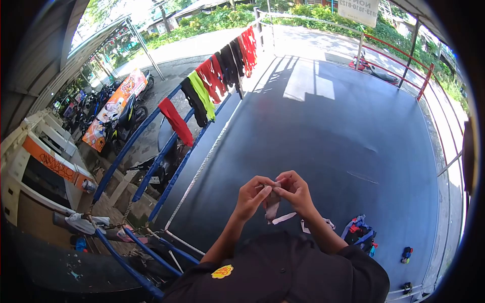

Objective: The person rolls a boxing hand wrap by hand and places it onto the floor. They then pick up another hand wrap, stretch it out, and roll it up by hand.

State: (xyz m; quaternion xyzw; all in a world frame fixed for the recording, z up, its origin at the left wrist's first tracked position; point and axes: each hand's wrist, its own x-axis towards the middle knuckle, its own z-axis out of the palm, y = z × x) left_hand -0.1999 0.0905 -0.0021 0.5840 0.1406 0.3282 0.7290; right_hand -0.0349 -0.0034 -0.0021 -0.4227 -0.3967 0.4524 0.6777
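Observation:
Both hands are raised in front of my chest, close together, over the dark mat. My left hand (pixel 252 194) pinches one side of a greyish-pink cloth strip (pixel 273 204), thumb against fingers. On the other side, my right hand (pixel 295 192) grips the top of the same strip, its fingertips near those of my left hand. The cloth hangs down between the hands, and a pale length of it trails to the right, passing behind my right forearm.
Blue ring ropes (pixel 157 162) run along the left, with red, black and yellow-green wraps (pixel 201 94) hung over them. A heap of blue and red cloth (pixel 359 232) lies on the mat (pixel 303 136) at the lower right. Motorbikes stand outside.

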